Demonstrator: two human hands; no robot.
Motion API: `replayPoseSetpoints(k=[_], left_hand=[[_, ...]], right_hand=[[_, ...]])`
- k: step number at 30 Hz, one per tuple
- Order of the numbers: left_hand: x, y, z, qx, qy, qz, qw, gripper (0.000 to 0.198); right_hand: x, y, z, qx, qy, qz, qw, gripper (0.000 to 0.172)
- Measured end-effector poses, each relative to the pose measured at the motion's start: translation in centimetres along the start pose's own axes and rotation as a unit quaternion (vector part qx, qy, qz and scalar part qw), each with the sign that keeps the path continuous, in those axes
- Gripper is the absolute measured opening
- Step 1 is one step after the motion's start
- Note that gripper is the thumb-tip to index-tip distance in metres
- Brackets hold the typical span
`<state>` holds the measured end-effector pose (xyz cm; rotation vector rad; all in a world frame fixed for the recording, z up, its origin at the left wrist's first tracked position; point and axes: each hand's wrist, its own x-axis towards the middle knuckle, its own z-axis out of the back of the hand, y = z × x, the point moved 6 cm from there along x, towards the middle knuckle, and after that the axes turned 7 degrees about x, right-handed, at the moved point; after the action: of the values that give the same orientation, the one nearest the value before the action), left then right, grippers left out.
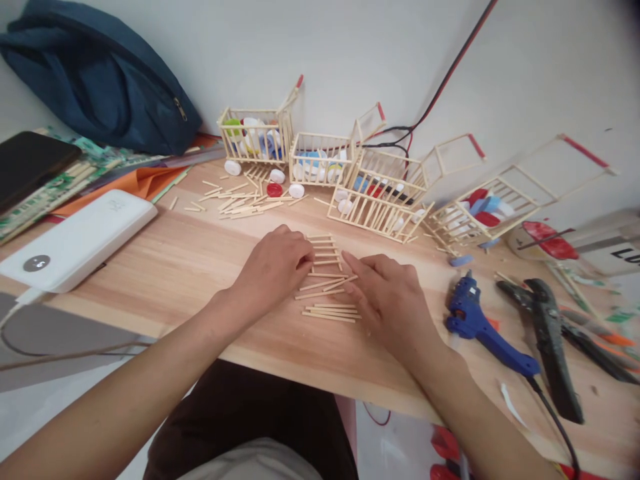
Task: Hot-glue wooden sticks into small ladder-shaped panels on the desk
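A: In the head view, what lies right in front of you?
B: A small ladder-like frame (pixel 326 253) of thin wooden sticks, flat on the table (pixel 175 267) between your hands. Just below it lie a few loose sticks (pixel 320 285), then a neat bunch of sticks (pixel 333 312).

A: And what are you gripping?
B: Your left hand (pixel 277 267) pinches the frame's left edge. Your right hand (pixel 390 293) is near the frame's right side, finger and thumb a little apart around the end of a loose stick.

A: What containers stand beyond?
B: Four little stick carts with red-tipped handles, near the wall. From your left, the first cart (pixel 287 137) holds green, white and blue pieces; the second cart (pixel 350 163) holds blue and white ones. The third cart (pixel 425 179) holds blue, red and black pieces behind a slatted panel (pixel 370 212). The fourth cart (pixel 530 212), tilted, holds red, white and blue caps.

A: Anything else around you?
B: A heap of short sticks (pixel 245 205) before the first two carts; at left, a dark blue bag (pixel 115 80), contents hidden, and a white power bank (pixel 85 233); at right, a blue glue gun (pixel 487 333).
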<state>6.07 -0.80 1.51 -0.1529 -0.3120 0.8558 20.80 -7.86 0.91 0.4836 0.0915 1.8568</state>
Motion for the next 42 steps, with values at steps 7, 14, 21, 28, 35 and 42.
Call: replayPoseSetpoints(k=[7,14,21,28,35,42], left_hand=[[0.0,0.1,-0.1,-0.001,-0.007,-0.002,1.000,0.014],[0.0,0.3,-0.1,-0.002,0.004,0.010,1.000,0.014],[-0.1,0.5,-0.4,-0.015,0.015,0.010,1.000,0.014],[-0.3,1.2,0.1,-0.036,0.012,0.034,0.999,0.013],[-0.5,1.9,0.5,-0.055,0.005,0.044,0.997,0.017],[-0.7,2.1,1.1,-0.059,-0.006,0.038,0.998,0.019]], right_hand=[[0.3,0.9,-1.1,-0.040,0.057,0.001,0.998,0.041],[0.4,1.1,-1.0,-0.055,0.062,0.000,0.997,0.041],[0.5,0.9,-1.2,-0.055,0.055,0.006,0.997,0.041],[0.5,0.3,-0.1,-0.014,0.006,0.028,0.999,0.040],[-1.5,-2.5,6.8,-0.040,-0.116,-0.052,0.991,0.030],[-11.6,-10.2,9.4,-0.165,-0.032,-0.231,0.958,0.043]])
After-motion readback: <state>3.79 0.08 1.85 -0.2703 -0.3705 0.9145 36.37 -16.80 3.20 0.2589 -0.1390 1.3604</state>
